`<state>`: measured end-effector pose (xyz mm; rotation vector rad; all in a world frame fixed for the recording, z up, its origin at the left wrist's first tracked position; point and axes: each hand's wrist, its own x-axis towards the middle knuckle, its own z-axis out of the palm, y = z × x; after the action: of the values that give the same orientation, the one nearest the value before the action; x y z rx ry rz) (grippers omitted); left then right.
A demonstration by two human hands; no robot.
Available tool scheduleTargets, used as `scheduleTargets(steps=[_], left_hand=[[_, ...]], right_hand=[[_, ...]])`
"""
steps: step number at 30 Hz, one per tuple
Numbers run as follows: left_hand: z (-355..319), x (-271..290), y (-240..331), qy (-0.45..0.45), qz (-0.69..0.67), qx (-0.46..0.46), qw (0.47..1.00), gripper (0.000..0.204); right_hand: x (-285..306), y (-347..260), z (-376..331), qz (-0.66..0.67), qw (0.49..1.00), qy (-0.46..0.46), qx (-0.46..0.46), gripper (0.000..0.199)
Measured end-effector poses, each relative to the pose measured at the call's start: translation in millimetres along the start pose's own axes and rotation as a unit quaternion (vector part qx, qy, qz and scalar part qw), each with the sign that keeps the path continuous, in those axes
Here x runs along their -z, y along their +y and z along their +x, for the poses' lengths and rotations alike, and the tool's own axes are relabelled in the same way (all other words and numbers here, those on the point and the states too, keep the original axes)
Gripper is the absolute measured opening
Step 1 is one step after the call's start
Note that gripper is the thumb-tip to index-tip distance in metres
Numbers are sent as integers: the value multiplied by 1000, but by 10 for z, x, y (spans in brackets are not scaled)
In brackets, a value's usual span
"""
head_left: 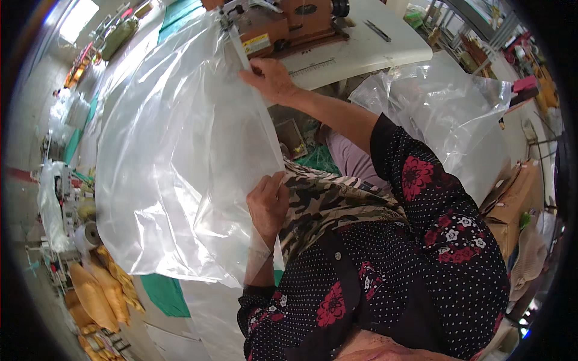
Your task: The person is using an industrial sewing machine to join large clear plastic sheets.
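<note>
A large clear plastic sheet (174, 150) spreads over the left of the head view, its right edge running from a brown sewing machine (301, 24) down toward my lap. At the top, this edge lies at the machine's needle area, where fine detail is too small to make out. My right hand (272, 79) holds the edge just below the machine, thumb and fingers closed on it. Lower down, near my lap, my left hand (268, 203) is closed on the same edge. Part of the sheet lies over my left wrist.
The white machine table (385, 57) carries a pair of tweezers (377, 31). More clear plastic (439, 114) is heaped to my right, near a cardboard box (518, 201). Yellow-orange material (99, 295) lies at the lower left, and green cloth (165, 295) shows below the sheet.
</note>
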<state>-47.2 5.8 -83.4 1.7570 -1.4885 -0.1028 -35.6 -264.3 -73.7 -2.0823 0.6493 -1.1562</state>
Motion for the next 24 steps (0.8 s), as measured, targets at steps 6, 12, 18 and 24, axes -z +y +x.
scheduleTargets(steps=[6,12,18,24], left_hand=[[89,-40,-119,-27,21,-19,999,24],[376,-9,-147,-27,67,-60,996,22],[921,-1,-240,-23,130,-84,988,17],[1502,-2,-256,-21,197,-112,974,10]], right_hand=[[40,-81,19,57,998,-24,-21,42],[-39,-8,84,126,988,-51,-77,42],[-41,-29,96,146,987,-32,-61,43],[0,-1,108,162,983,-34,-80,42]])
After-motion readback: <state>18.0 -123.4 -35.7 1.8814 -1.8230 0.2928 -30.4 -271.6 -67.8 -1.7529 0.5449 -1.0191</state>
